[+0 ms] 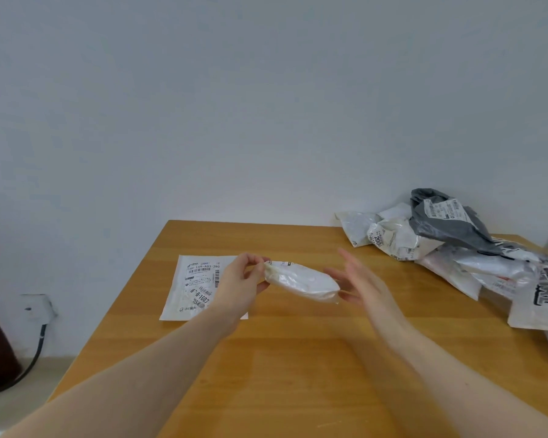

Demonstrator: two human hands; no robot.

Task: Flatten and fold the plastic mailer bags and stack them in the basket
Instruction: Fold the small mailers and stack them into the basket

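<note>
— What's on the bench [298,358], biggest first?

— At the far right a loose pile of mailer bags [475,251], crumpled: mostly white, with a dark grey one [446,222] on top carrying a shipping label. The nearest white bag bears large black lettering, and the frame's right edge cuts it off (so the word can't be read whole).

— And lying flat?

— A white mailer [200,286] at centre left, label up with barcodes and printed numbers; the left forearm covers its near right corner.

— The one being handled?

— A small folded white bag [301,281], a glossy, wrinkled, narrow bundle, held in the air above the bench's middle, tilted down toward the right.

— The hands?

— The left hand [239,281] has its grip closed on the bag's left end, thumb and fingers pinching it. The right hand [358,279] is open, fingers straight and spread, at the bag's right end; whether it touches the plastic I can't tell. It's motion-blurred.

— Anything else?

— A wall socket [37,306] with a dark cable low on the left.
</note>
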